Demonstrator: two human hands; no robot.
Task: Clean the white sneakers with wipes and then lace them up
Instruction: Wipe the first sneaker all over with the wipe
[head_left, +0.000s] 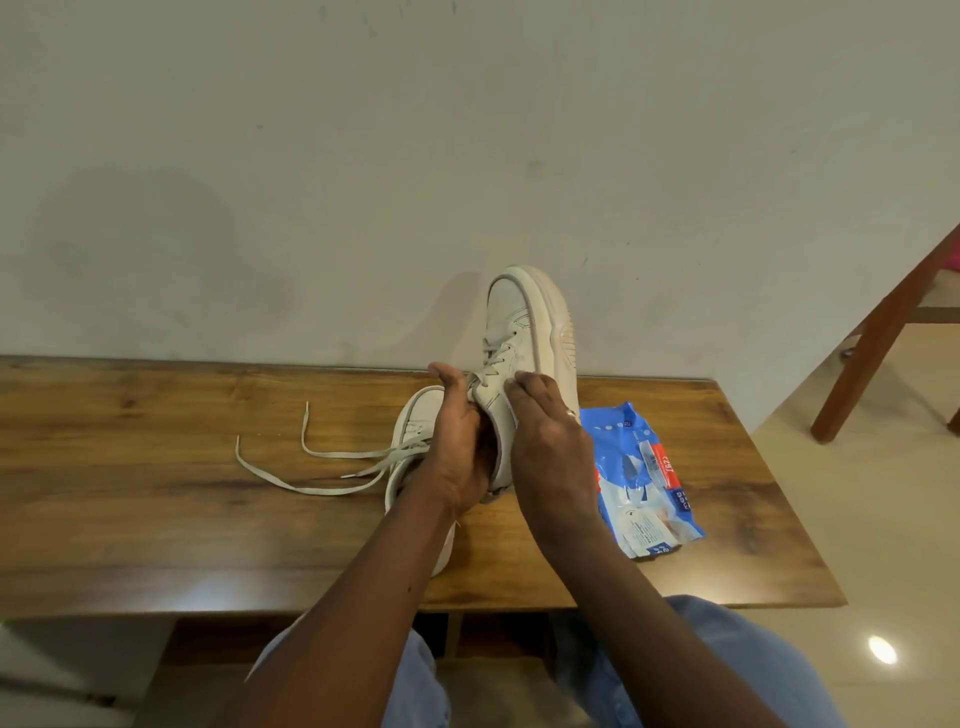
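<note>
step: lacing, by the looks | raised sneaker (524, 332) held toe-up, left grip (457, 447) curled round heel, right grip (545, 441) pinching its side by top eyelets | next: loose laces (343, 457) on other sneaker (415, 415) probably to be threaded

Head camera, looking down, close over table (156, 493).

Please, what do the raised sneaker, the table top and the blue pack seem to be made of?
The raised sneaker: probably matte white leather or imitation, with smooth stitched panels; thick ribbed sole, likely rubber.
The table top: glossy wood or wood-look laminate, shown by grain and lamp glare.
The blue pack: thin shiny plastic film, crinkled.
</note>
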